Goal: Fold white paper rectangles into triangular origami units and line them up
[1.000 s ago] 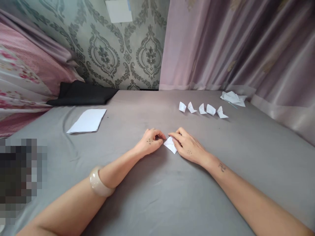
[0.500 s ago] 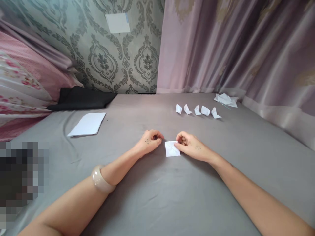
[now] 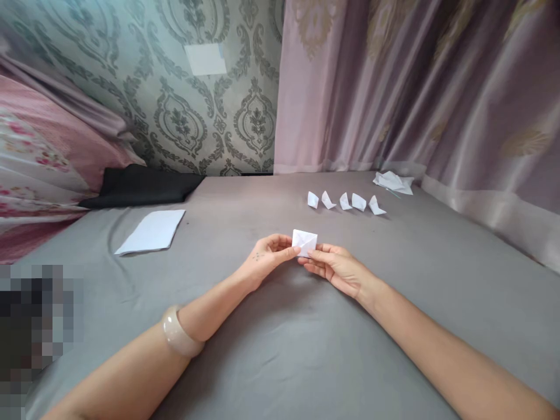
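A small white square of folded paper (image 3: 305, 240), with diagonal creases on its face, is held up between my two hands. My left hand (image 3: 273, 254) pinches its left side, thumb on the front near the lower edge and fingers behind. On the lower right, my right hand (image 3: 336, 267) grips it with the thumb in front and the other fingers curled underneath. A pale bangle (image 3: 180, 332) circles my left forearm. Beyond my hands stands a row of several small folded white paper pieces (image 3: 359, 202).
A stack of white paper sheets (image 3: 151, 232) lies on the left of the grey cloth surface (image 3: 262, 350). Loose white papers (image 3: 394, 182) rest at the back right near the curtain (image 3: 350, 87). Black cloth (image 3: 144, 185) is bunched at the back left.
The paper square was on the cloth with only my right hand on it. It is now lifted and tilted up, and my left hand has moved in to grasp its left side.
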Action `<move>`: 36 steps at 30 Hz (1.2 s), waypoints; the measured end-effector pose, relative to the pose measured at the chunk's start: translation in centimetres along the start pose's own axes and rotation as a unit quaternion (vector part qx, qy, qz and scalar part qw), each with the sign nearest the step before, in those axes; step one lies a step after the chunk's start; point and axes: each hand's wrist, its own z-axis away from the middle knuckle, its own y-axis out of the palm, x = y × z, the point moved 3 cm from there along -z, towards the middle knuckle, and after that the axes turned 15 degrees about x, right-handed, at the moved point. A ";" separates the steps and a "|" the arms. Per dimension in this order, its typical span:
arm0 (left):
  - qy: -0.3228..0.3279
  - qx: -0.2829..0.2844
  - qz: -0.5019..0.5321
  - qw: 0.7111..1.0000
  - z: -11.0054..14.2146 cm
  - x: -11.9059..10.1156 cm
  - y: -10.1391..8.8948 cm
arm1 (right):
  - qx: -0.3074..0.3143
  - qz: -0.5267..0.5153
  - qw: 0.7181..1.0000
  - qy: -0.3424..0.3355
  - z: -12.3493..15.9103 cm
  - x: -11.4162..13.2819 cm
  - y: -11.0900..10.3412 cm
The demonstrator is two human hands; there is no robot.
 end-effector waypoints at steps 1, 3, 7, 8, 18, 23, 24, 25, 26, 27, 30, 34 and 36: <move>-0.004 0.005 0.013 1.000 0.0 0.0 0.2 | 0.004 -0.002 1.000 0.000 0.0 -0.1 0.2; -0.011 0.010 0.030 0.999 0.0 0.1 0.3 | 0.012 -0.003 1.000 -0.002 0.0 -0.3 0.5; -0.016 -0.001 0.017 1.000 0.0 0.3 0.2 | 0.023 0.020 1.000 0.000 0.1 -0.4 0.9; -0.017 -0.006 0.007 1.000 0.0 0.4 0.2 | 0.025 0.040 0.999 -0.001 0.1 -0.4 0.9; 0.189 -0.049 -0.475 0.858 0.3 -0.5 0.1 | -0.065 0.549 0.789 -0.269 0.2 1.1 0.0; 0.256 -0.042 -0.663 0.703 0.9 -0.6 0.6 | -0.061 0.714 0.612 -0.334 1.1 1.0 0.7; 0.256 -0.049 -0.684 0.681 1.0 -0.7 0.7 | -0.062 0.742 0.577 -0.336 1.3 1.0 0.8; 0.255 -0.056 -0.702 0.663 1.0 -0.7 0.7 | -0.063 0.766 0.543 -0.337 1.4 1.0 0.9; 0.253 -0.061 -0.717 0.646 1.1 -0.8 0.7 | -0.064 0.787 0.512 -0.339 1.4 0.9 1.1; 0.249 -0.061 -0.731 0.632 1.1 -0.8 0.7 | -0.066 0.803 0.483 -0.342 1.5 0.9 1.2; 0.229 -0.039 -0.765 0.600 1.0 -0.6 0.8 | -0.077 0.838 0.416 -0.344 1.3 0.7 1.5; 0.201 0.001 -0.780 0.592 0.9 -0.2 0.8 | -0.073 0.865 0.385 -0.312 0.8 0.1 1.9; 0.183 0.024 -0.781 0.597 0.7 0.1 0.8 | -0.063 0.871 0.398 -0.280 0.6 -0.2 2.0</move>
